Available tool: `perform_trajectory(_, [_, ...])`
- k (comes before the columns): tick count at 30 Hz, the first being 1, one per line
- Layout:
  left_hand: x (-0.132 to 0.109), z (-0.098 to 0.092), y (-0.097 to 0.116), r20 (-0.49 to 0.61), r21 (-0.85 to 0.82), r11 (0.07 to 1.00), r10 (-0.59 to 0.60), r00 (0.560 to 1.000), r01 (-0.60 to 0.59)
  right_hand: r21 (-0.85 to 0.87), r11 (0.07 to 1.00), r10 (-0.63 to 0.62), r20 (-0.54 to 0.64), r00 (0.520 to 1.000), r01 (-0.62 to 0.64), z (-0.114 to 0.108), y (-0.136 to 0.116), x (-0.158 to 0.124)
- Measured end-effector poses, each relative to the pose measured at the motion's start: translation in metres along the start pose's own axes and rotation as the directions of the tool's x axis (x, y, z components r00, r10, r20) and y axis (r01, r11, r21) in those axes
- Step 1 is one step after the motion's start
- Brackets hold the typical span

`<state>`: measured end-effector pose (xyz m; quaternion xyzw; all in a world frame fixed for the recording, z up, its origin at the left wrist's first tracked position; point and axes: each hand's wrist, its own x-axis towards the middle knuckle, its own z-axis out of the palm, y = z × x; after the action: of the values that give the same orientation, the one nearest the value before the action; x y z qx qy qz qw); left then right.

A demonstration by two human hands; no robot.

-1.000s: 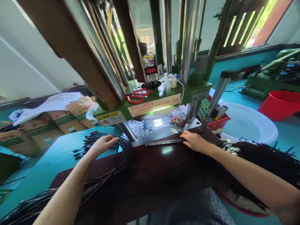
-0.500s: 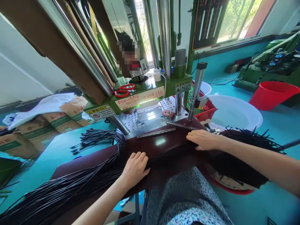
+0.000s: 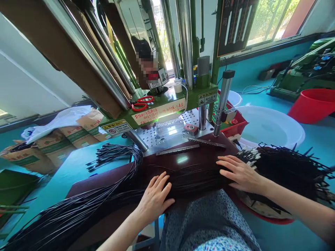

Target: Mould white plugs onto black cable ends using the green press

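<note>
- Left hand (image 3: 157,195) lies flat on the cables (image 3: 78,212), palm down, fingers spread, gripping nothing.
- Right hand (image 3: 239,172) is also open and flat on the cables, further right.
- The flat palms probably pin the strands side by side on the worktop (image 3: 204,153).
- The cables' long axis runs left-right in front of the press (image 3: 167,115).
- The far-left tips curl away and point left; the right ends lie heaped.

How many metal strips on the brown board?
2. One metal strip lies along the board's far edge; the second strip sits right of it, at the steel column's foot. None seems hidden.
</note>
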<state>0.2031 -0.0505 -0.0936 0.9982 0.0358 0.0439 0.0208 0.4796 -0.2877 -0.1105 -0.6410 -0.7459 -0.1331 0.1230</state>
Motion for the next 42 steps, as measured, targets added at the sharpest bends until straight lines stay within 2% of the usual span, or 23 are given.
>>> perform_trajectory(2, [0.01,-0.006,-0.001,0.007,-0.098,0.995,-0.021,1.0,0.022,0.079,0.996,0.036,0.043,0.998,-0.04,-0.003,-0.005,0.0])
perform_trajectory(5, [0.038,-0.01,-0.005,-0.014,-0.239,0.969,-0.073,0.997,0.067,0.087,0.995,0.053,0.043,0.998,-0.057,-0.006,-0.008,0.001])
perform_trajectory(8, [0.074,-0.008,-0.004,0.069,-0.307,0.952,0.035,0.997,-0.013,0.06,0.997,0.049,0.04,0.998,-0.052,-0.007,-0.005,-0.001])
perform_trajectory(10, [0.095,-0.006,0.005,0.127,-0.314,0.945,0.136,0.983,-0.09,0.027,0.998,0.053,0.032,0.998,-0.053,-0.008,-0.003,-0.003])
perform_trajectory(12, [0.113,-0.003,0.021,0.145,-0.336,0.934,0.179,0.973,-0.121,-0.018,0.999,0.04,-0.005,0.999,-0.04,-0.01,-0.003,-0.004])
perform_trajectory(16, [0.14,0.006,0.054,0.2,-0.357,0.932,0.144,0.969,-0.065,-0.096,0.995,0.004,-0.094,0.996,-0.013,-0.007,-0.007,-0.004])
perform_trajectory(19, [0.155,0.006,0.066,0.266,-0.306,0.949,0.157,0.951,-0.071,-0.089,0.995,0.028,-0.095,0.995,-0.037,-0.003,-0.01,-0.005])
perform_trajectory(24, [0.167,-0.001,0.068,0.357,-0.227,0.947,0.297,0.886,-0.226,-0.071,0.996,0.055,-0.106,0.993,-0.062,-0.002,-0.012,-0.006])
perform_trajectory(26, [0.169,-0.006,0.068,0.404,-0.194,0.952,0.298,0.865,-0.237,-0.076,0.995,0.06,-0.109,0.992,-0.068,-0.003,-0.012,-0.006])
perform_trajectory(28, [0.17,-0.011,0.065,0.41,-0.161,0.972,0.224,0.884,-0.171,-0.088,0.993,0.066,-0.118,0.991,-0.076,-0.004,-0.01,-0.006])
perform_trajectory(31, [0.169,-0.026,0.056,0.328,-0.206,0.979,0.084,0.941,-0.016,-0.125,0.987,0.086,-0.151,0.985,-0.105,-0.006,-0.003,-0.007])
perform_trajectory(33, [0.167,-0.037,0.048,0.273,-0.327,0.945,0.085,0.958,0.009,-0.16,0.978,0.106,-0.187,0.977,-0.137,-0.007,0.001,-0.007])
perform_trajectory(35, [0.165,-0.046,0.041,0.234,-0.449,0.893,0.15,0.961,-0.029,-0.175,0.97,0.135,-0.198,0.971,-0.171,-0.009,0.005,-0.008])
perform_trajectory(36, [0.164,-0.048,0.039,0.239,-0.491,0.87,0.185,0.953,-0.046,-0.164,0.968,0.16,-0.183,0.97,-0.191,-0.009,0.007,-0.008])
perform_trajectory(38, [0.162,-0.049,0.035,0.326,-0.533,0.846,0.24,0.914,-0.032,-0.118,0.965,0.221,-0.12,0.968,-0.235,-0.01,0.01,-0.009])
perform_trajectory(40, [0.163,-0.046,0.034,0.437,-0.543,0.839,0.255,0.863,0.027,-0.076,0.96,0.263,-0.076,0.962,-0.269,-0.01,0.011,-0.011])
perform_trajectory(42, [0.164,-0.042,0.034,0.488,-0.553,0.829,0.241,0.839,0.083,-0.06,0.955,0.286,-0.07,0.956,-0.291,-0.01,0.012,-0.012])
